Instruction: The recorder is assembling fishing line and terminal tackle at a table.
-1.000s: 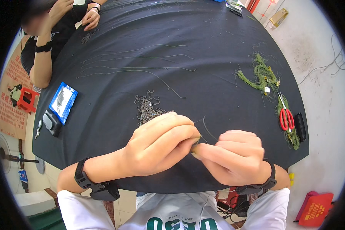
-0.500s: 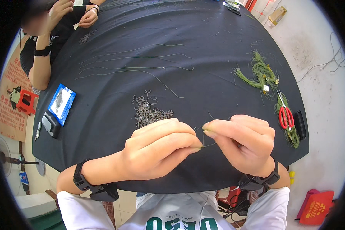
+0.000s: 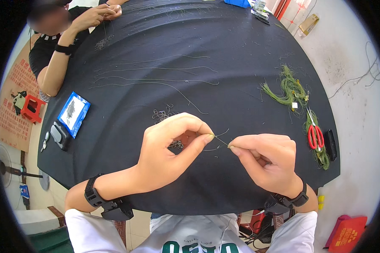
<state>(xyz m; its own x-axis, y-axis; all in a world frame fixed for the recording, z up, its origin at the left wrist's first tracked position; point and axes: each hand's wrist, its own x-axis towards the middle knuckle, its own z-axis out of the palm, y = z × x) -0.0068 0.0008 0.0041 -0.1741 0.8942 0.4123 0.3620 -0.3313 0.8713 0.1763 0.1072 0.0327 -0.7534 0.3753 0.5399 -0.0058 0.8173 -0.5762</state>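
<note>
You have open black tablecloth [image 3: 223,46] across the frame's centre. A pile of small metal hooks [image 3: 166,116] sits above your hands; red-handled scissors [image 3: 315,137] block the right edge.

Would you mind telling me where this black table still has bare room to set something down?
Bare cloth lies between the hook pile and the green line bundle, and between the blue packet and the left hand. It is crowded by the red scissors at the right edge and among the long lines farther back.
</note>
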